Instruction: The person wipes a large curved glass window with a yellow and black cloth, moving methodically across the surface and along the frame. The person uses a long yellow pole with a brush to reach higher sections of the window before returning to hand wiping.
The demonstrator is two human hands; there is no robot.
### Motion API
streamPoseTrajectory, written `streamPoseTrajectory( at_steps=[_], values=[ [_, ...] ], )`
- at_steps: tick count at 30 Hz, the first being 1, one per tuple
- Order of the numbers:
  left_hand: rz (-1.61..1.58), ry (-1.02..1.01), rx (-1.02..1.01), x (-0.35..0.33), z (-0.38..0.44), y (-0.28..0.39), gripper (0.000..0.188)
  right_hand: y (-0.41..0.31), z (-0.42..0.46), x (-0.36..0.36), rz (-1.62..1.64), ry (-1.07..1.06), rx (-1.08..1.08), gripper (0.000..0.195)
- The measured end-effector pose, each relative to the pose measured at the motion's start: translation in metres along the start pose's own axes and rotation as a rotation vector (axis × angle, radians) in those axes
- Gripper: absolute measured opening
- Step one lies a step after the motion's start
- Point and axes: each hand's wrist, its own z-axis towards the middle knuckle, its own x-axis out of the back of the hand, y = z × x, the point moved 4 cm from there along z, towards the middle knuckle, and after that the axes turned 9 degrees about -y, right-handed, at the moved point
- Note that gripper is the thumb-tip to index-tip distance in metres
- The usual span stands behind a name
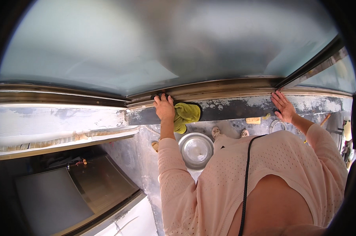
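Observation:
My left hand (165,108) presses fingers-first against the lower metal track (231,86) of a glass window, near its left corner. It holds a yellow-green cloth (187,112) with dark trim. Part of the cloth shows dark beneath my fingertips, and the rest drapes over the painted sill (234,104) and hangs off its near edge. My right hand (284,107) holds nothing. Its fingers are spread on the worn sill, the tips close to the foot of the upright window frame (312,63). Frosted-looking glass (122,44) rises beyond the track.
On the floor below stands a round metal basin (196,151), left of my shoes (216,132). A slipper (155,146) lies farther left. A yellowish block (253,120) shows below the sill's edge. Another framed window (104,177) is at lower left. A black cord (247,177) hangs down my front.

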Motion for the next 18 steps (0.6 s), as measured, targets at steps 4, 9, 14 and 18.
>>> streamPoseTrajectory(
  at_steps=[4, 9, 14, 18],
  values=[
    [-0.029, 0.011, 0.1, 0.01, 0.017, -0.047, 0.036, -0.009, 0.006, 0.002, 0.0, -0.033, -0.024, 0.075],
    [-0.027, -0.058, 0.297, 0.03, 0.051, -0.108, 0.034, -0.014, 0.008, -0.001, -0.029, -0.058, -0.049, 0.075],
    [-0.032, -0.031, 0.357, 0.034, 0.066, -0.154, 0.033, -0.018, 0.009, 0.001, -0.005, -0.074, -0.054, 0.076],
    [-0.006, 0.063, 0.327, 0.02, 0.072, -0.129, 0.036, 0.003, 0.008, -0.005, -0.046, -0.027, -0.036, 0.077]
  ],
)
